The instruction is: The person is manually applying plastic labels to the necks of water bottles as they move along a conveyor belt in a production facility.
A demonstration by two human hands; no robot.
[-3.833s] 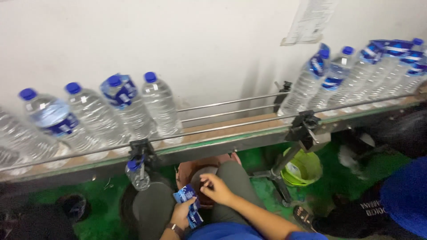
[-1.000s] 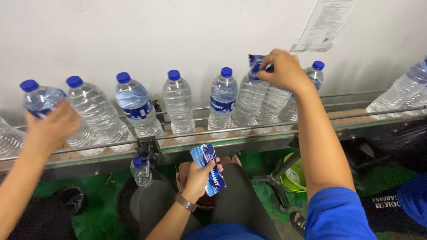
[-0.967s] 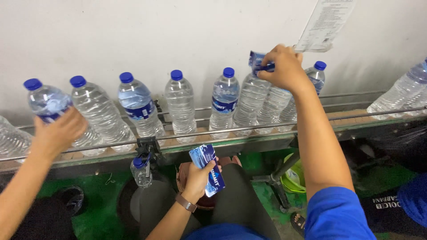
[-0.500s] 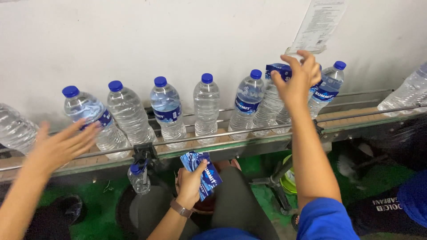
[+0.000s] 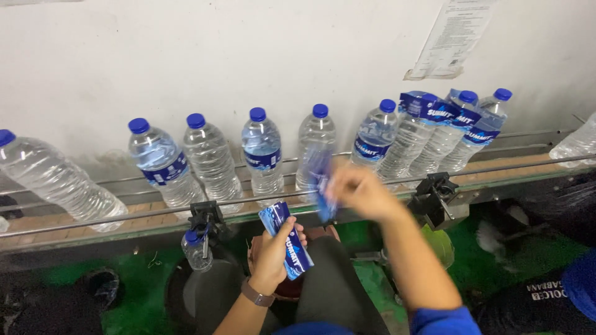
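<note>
My left hand (image 5: 274,248) grips a stack of blue label sleeves (image 5: 287,239) above my lap, just below the conveyor rail. My right hand (image 5: 360,191), blurred, is raised in front of the conveyor and pinches a single blue label sleeve (image 5: 321,186) near an unlabelled clear bottle (image 5: 315,144). A row of clear water bottles with blue caps stands on the conveyor (image 5: 93,223). Some carry blue labels, like one bottle (image 5: 262,154) left of centre. A bottle on the right (image 5: 411,130) has a loose sleeve over its neck.
A white wall with a paper sheet (image 5: 448,38) runs behind the conveyor. A small bottle (image 5: 195,248) hangs at a black rail bracket (image 5: 205,217). Another bracket (image 5: 436,189) is on the right. The floor (image 5: 143,291) is green. A person in dark clothing (image 5: 552,291) sits at the right.
My right hand left the sleeve on the right bottle's neck, came down and now holds a new sleeve. The other person's hand at the left is gone. Bottles shifted right.
</note>
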